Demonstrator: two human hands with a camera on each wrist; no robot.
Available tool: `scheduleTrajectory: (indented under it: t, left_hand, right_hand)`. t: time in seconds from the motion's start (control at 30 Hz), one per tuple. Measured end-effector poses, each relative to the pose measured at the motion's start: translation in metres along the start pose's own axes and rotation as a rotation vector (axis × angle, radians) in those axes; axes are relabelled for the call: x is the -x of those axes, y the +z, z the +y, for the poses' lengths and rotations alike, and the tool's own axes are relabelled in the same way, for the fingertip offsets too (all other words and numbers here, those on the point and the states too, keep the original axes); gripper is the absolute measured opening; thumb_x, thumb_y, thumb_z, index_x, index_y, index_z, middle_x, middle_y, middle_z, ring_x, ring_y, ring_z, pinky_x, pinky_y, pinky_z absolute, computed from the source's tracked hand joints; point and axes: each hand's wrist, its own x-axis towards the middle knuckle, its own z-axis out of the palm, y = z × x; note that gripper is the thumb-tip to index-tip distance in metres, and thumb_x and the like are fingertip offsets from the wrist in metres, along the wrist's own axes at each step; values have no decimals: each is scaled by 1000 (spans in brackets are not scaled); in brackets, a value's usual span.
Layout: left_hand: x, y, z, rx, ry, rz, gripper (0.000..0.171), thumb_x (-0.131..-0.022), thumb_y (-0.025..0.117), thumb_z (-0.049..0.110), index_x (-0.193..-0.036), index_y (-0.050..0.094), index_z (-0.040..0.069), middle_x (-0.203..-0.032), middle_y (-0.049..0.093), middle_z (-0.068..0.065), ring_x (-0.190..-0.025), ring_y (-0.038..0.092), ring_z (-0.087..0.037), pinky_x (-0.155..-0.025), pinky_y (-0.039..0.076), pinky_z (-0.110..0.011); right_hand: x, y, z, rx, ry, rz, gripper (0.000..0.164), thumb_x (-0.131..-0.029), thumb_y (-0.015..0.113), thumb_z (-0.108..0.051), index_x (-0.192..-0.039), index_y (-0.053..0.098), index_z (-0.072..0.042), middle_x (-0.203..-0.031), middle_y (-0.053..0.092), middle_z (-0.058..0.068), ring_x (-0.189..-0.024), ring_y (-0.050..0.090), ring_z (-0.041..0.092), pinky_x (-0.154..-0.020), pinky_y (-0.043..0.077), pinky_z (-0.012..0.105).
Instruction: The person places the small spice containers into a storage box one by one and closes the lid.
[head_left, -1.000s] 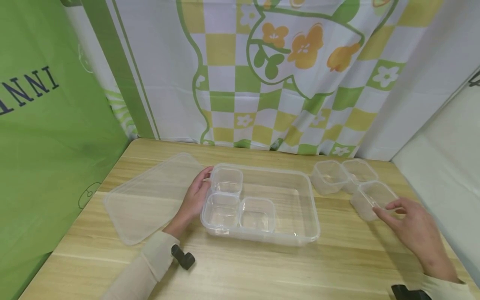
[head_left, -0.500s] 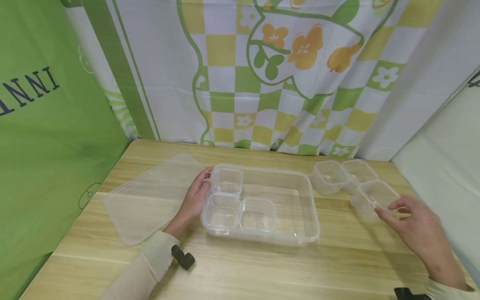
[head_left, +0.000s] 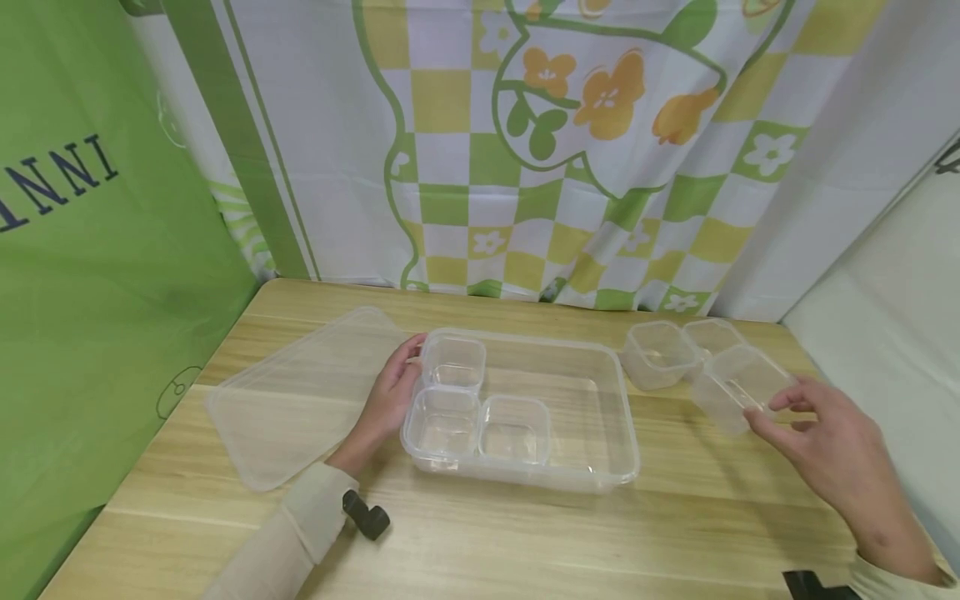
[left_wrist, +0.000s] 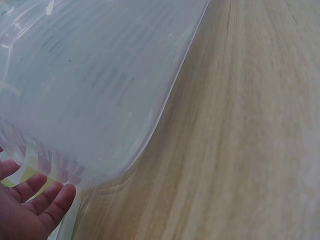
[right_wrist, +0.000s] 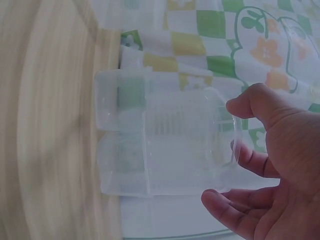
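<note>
My left hand (head_left: 388, 392) rests at the left side of a large clear plastic food container (head_left: 592, 481). In the left wrist view its fingers (left_wrist: 60, 202) lie extended against the outer wall. Inside, three small clear square tubs (head_left: 452, 358) form an L along the left and front. On the right, my right hand (head_left: 836, 454) pinches the rim of another small tub (head_left: 738, 379) between thumb and fingers, tilting it. Behind that tub stand two more small tubs (head_left: 660, 354), side by side; the held one partly hides them in the right wrist view.
A translucent flat lid (head_left: 307, 400) lies on the wooden table (head_left: 525, 542), left of the large container. A patterned curtain (head_left: 517, 200) hangs behind the table. Green cloth (head_left: 112, 292) hangs on the left and a pale cloth (head_left: 892, 283) on the right.
The pinched tub first shifted slightly right, then rose a little and moved left, tilting and overlapping the tub behind it more. My left hand and the large container have stayed still.
</note>
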Motion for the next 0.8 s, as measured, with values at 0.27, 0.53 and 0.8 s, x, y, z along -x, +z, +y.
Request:
scheduleTrajectory:
  t: [0.27,0.53,0.8]
  left_hand:
    - [0,-1,-1,-4,-4,-6,46,-108,38,7,-154,41,4,-136,52,-25,-112,59,-45,-91,51,-41]
    - [0,-1,-2,3,0,-7,47,-108,38,5,-154,41,3,-136,52,-25,-111,59,-45,-90,52,-39]
    - [0,-1,-1,-5,4,-4,46,-108,39,6,-154,42,3,-135,53,-25,-111,59,-45,-91,51,-41]
  right_hand:
    - [-3,-3,-11,-26,2,-1,29,-87,82,-25,-95,66,-3,-139,49,40,-85,69,53,-64,38,11]
    - [-7,-2,-20,-60,-46,17,25,-85,84,-21,-91,65,-5,-139,51,37,-85,68,52,-62,39,4]
    - [-12,3,-29,-59,-119,65,23,-81,85,-16,-85,64,-8,-134,56,37,-98,63,49,-66,37,2]
